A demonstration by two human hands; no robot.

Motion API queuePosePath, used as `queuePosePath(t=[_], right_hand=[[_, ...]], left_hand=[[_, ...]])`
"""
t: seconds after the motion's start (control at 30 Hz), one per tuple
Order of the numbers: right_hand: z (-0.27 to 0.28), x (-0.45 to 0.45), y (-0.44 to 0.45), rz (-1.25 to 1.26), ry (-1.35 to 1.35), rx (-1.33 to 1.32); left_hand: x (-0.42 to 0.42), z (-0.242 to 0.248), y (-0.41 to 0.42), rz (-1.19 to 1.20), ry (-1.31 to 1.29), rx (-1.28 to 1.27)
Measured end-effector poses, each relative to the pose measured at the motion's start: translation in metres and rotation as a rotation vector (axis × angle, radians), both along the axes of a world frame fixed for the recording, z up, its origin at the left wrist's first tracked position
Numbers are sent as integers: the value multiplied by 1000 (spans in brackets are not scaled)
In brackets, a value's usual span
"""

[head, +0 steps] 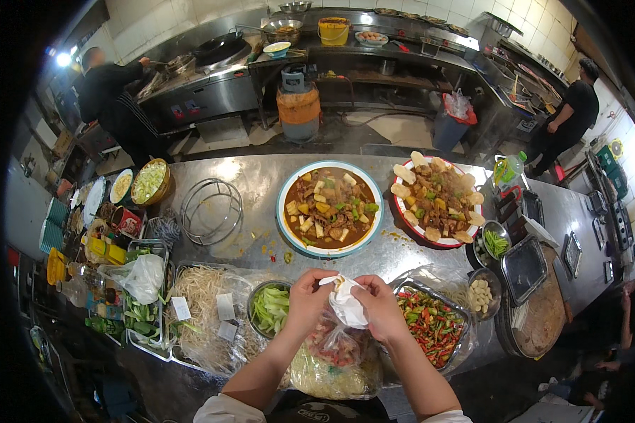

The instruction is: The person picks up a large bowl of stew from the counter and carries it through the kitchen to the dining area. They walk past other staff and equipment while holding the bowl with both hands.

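Note:
Both my hands hold a crumpled white paper napkin or cloth with a brownish stain. My left hand (309, 299) pinches one side of the white napkin (347, 306), and my right hand (382, 306) grips the other. Under it lies a clear bag of red and white food (334, 343), on wrapped yellowish shreds (330, 373). Beyond my hands stands a blue-rimmed plate of stew (330, 209). To its right, a red-rimmed plate of stew (438, 201) is ringed with pale flat pieces of bread. Orange sauce drips spot the steel between and beside the plates.
Trays of bean sprouts (203, 296) and chopped chillies (434, 325) flank me, with a bowl of sliced greens (271, 306). A wire ring stand (211, 211) sits left. A round chopping board (540, 312) with a cleaver lies right. Two people stand beyond the table; others are partly visible lower right.

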State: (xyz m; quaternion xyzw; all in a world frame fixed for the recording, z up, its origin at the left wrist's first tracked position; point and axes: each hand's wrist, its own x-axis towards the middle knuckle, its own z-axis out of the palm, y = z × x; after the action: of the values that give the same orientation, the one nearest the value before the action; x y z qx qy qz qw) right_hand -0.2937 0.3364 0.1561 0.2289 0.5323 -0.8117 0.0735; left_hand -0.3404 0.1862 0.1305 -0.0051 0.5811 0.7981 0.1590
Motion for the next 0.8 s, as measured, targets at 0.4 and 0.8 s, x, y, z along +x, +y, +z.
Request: queuePosePath(t=[0.4,0.8], right_hand=[[-19,-16,2,-134,-40,-83],[-114,-93,29,98,131,764]], left_hand=[[15,18,-2,-149,748,-688],[-72,-21,-72,98,-247,21]])
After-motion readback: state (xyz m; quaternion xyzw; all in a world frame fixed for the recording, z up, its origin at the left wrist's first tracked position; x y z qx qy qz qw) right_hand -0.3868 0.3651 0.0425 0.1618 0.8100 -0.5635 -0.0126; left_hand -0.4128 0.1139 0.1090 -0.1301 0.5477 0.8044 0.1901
